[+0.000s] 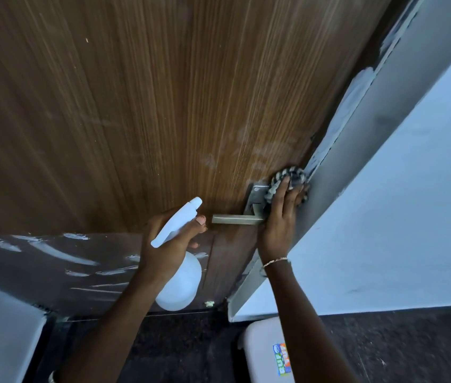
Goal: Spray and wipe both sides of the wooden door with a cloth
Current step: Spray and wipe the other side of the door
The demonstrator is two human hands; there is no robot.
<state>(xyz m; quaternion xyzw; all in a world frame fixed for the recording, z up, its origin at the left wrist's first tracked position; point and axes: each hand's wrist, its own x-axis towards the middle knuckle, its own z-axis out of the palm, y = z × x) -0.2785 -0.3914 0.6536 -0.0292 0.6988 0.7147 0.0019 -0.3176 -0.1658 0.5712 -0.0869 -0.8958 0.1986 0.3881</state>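
Both busy: left hand (167, 246) grips spray bottle (181, 286); right hand (279, 222) flat, pressing cloth (287, 174)

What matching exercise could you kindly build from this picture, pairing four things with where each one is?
Things:
1. spray bottle
2. cloth
3. door handle
4. bracelet

Places:
A. on the wrist of the right hand
B. pressed on the wooden door under the right hand
C. gripped in the left hand
D. sticking out of the wooden door between the two hands

Pairs: 1-C; 2-B; 3-D; 4-A
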